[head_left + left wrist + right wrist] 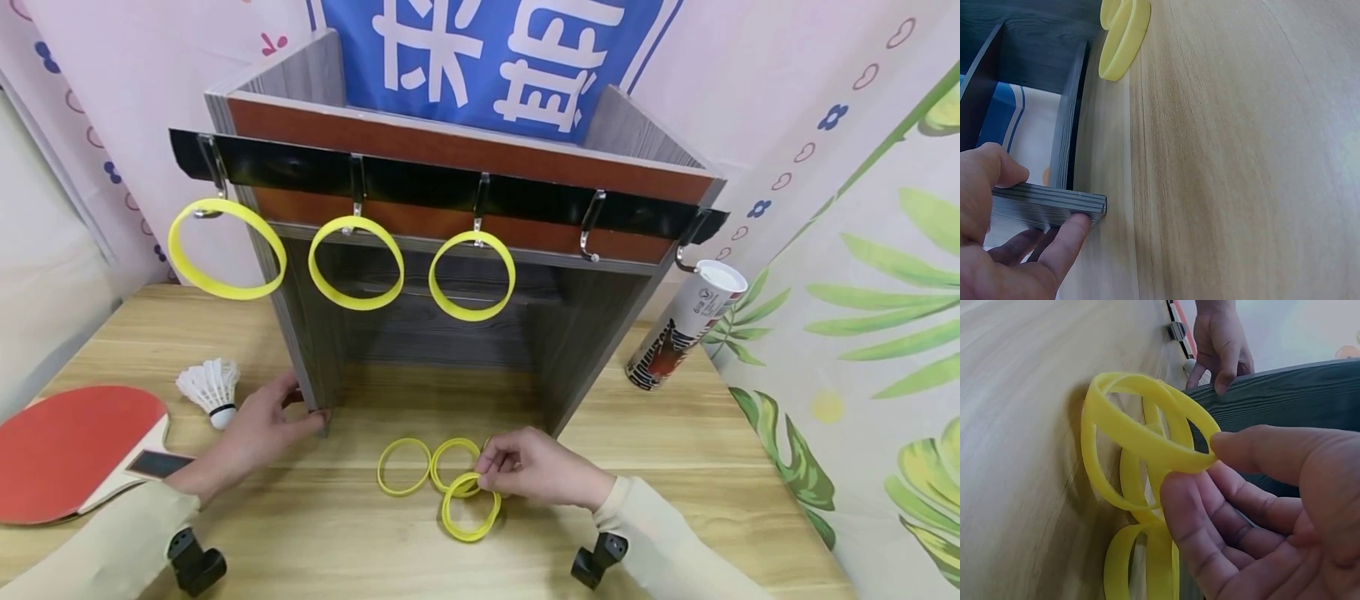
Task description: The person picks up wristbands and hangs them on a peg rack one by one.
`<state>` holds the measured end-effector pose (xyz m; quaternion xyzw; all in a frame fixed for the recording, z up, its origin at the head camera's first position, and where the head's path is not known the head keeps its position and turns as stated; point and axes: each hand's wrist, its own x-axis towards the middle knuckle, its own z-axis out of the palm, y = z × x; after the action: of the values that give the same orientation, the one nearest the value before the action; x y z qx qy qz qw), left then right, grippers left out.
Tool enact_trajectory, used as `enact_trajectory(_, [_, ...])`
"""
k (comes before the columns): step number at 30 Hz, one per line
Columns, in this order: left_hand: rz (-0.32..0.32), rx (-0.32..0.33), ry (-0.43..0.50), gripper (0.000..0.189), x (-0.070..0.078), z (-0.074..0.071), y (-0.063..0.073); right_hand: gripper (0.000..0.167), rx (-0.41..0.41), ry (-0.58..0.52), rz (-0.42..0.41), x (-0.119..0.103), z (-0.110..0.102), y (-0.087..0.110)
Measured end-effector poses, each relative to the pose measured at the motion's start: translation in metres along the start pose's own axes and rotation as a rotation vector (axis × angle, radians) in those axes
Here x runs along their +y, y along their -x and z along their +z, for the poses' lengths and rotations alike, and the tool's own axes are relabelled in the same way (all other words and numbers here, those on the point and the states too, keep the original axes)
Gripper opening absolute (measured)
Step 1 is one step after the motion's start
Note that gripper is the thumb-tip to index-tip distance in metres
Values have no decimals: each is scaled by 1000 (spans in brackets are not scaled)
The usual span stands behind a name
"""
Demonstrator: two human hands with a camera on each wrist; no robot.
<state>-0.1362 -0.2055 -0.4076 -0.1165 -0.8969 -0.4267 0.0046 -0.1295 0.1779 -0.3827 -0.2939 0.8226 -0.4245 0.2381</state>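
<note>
My right hand (536,467) pinches the edge of a yellow ring (1147,442) between thumb and fingers, tilting it just above the wooden tabletop. More yellow rings lie beneath and beside it, among them one ring (402,493) to the left and another ring (455,441) partly overlapped. My left hand (262,425) grips the lower front edge of the grey wooden stand's side panel (1054,203), thumb on one face and fingers on the other. Three yellow rings hang from hooks on the black strip (285,162) across the stand's front; two hooks to the right (589,229) are bare.
A red table tennis bat (82,450) and a white shuttlecock (212,390) lie left of the stand. On the right stands a shuttlecock tube (686,325) with a white lid. Behind the stand hangs a blue banner (480,67).
</note>
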Motion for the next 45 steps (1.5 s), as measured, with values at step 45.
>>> enact_trajectory(45, [-4, 2, -12, 66, 1, 0, 1, 23, 587, -594, -548, -89, -65, 41])
